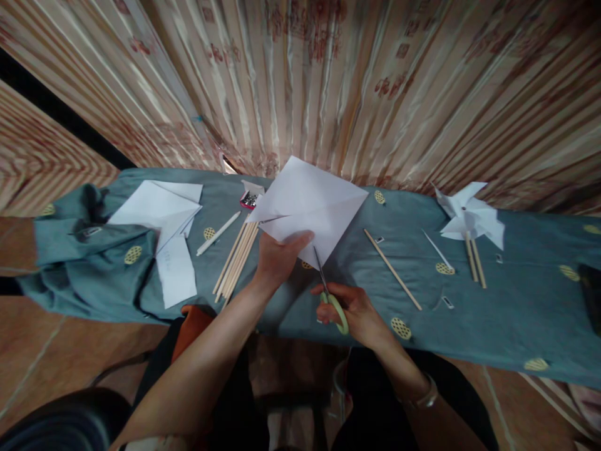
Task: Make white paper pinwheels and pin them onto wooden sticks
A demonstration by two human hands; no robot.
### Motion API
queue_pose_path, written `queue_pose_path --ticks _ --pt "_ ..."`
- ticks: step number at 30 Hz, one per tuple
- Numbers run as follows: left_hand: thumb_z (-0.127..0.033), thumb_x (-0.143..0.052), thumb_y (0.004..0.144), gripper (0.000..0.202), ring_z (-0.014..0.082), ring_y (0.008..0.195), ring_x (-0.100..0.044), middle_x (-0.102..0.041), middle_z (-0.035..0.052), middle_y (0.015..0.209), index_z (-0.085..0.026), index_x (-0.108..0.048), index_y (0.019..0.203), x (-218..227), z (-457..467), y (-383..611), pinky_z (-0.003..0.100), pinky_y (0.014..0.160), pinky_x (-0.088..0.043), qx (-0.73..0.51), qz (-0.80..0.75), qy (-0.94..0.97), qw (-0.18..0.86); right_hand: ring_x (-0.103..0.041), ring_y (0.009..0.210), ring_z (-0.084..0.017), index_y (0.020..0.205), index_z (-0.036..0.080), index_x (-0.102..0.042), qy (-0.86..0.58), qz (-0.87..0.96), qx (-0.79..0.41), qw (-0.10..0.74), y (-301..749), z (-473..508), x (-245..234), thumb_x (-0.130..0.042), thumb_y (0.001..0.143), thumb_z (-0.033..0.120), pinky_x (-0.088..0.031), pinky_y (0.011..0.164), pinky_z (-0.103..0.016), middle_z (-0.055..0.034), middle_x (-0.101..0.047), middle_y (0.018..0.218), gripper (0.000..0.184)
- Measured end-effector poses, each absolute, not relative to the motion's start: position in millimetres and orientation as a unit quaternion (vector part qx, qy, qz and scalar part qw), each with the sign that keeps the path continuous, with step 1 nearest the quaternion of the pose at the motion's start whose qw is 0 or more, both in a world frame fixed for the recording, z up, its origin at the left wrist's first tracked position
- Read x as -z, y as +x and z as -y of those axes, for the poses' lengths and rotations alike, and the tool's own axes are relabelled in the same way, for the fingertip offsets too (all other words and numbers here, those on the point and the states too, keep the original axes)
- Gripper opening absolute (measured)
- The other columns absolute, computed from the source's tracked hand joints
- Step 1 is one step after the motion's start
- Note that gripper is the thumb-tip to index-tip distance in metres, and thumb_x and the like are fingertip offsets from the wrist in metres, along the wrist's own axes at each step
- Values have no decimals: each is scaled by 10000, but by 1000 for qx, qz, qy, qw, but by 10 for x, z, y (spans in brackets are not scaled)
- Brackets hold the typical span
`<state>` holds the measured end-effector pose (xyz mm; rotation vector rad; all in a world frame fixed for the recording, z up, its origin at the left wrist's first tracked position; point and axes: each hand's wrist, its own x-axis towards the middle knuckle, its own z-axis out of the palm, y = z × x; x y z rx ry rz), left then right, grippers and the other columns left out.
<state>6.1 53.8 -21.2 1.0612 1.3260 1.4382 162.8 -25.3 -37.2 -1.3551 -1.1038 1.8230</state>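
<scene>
A square sheet of white paper (323, 194) is held up corner-first over the cloth, with fold creases across it and a dark slit near its left corner. My left hand (280, 255) pinches its lower left edge, thumb on top. In my right hand (352, 310) is a pair of scissors (336, 308) with pale green handles, my fingers through the loops. Their blades meet the paper's near corner; how far apart the blades are is hard to make out.
Left of the paper lie wooden sticks (238, 260), a white pen-like stick (218, 233), a small box of pins (248, 199) and folded papers (154, 203). Rightward are a single stick (392, 269), a thin white pointed tool (437, 249) and paper pinwheels (469, 213). A curtain (319, 81) hangs behind.
</scene>
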Motion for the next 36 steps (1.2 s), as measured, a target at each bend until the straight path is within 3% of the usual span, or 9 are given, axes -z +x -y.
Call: queue_pose_path --ticks 18,36 --pt "-283 -799 606 319 216 816 -690 -751 76 884 -129 -691 864 269 -509 82 341 788 -562 -573 -523 414 476 -547 517 -112 906 170 -708 -522 425 -674 303 1629 244 406 -823 591 429 -445 498 -233 31 -632 580 424" --pt "-256 -746 620 238 175 707 -638 -709 36 774 -140 -663 810 242 -477 74 298 679 -523 -556 -516 427 492 -556 505 -118 887 174 -699 -532 420 -664 315 1629 224 395 -824 564 481 -471 500 -247 36 -613 561 463"
